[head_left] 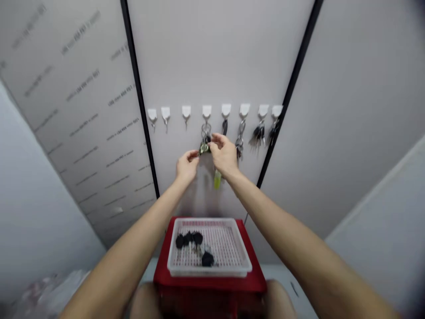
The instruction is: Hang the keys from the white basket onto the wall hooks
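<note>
A bunch of keys (204, 146) on metal rings hangs from a white wall hook (206, 110) near the middle of the row. My left hand (187, 166) is at the bunch's lower left, its thumb and fingers pinched at the end of a key. From the right, my right hand (224, 155) grips the same bunch between thumb and fingers. Behind the right hand hangs a dark strap (225, 127), partly hidden, with a yellow-green tag (217, 179) showing below. Slight blur hides the finer shapes of the keys.
More key bunches hang on the right-hand hooks: a chained set (241, 137), a black-headed set (259, 133) and another (274, 130). Several left hooks (165, 113) bear nothing. Below, a white plastic basket (212, 271) holding black-headed keys (197, 238) rests on a red stool (257, 277).
</note>
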`<state>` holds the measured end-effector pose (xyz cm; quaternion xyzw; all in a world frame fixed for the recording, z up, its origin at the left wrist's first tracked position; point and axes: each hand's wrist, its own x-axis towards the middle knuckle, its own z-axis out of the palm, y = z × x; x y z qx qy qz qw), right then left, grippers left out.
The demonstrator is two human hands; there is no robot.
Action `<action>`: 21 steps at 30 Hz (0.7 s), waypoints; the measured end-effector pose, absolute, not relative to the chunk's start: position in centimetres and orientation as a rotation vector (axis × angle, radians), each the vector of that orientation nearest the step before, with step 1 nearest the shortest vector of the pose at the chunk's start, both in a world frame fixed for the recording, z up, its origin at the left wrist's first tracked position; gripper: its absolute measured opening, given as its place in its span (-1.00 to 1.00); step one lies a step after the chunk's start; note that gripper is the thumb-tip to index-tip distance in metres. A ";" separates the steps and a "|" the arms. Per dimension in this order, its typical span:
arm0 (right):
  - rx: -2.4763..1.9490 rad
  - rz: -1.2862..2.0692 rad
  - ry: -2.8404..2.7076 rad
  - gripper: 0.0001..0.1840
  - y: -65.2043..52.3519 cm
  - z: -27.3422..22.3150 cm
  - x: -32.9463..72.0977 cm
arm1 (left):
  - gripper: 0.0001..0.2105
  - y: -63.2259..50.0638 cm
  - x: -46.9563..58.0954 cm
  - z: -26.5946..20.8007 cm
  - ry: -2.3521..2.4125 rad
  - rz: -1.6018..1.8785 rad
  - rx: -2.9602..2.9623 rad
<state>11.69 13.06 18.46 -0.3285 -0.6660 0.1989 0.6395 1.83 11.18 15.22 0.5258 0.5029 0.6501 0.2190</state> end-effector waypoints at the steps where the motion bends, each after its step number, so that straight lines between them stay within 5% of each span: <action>1: -0.740 0.433 -1.560 -0.71 12.0 16.4 12.2 | -0.78 10.0 1.5 13.0 1.377 1.697 1.493; 9: -1.185 0.930 -2.143 -0.78 5.0 -0.1 16.1 | -0.78 2.5 1.0 -1.3 1.555 0.857 1.852; 21: -1.470 0.628 -2.511 -0.69 4.9 -1.5 16.3 | -0.81 1.8 1.3 -2.7 1.468 0.605 2.142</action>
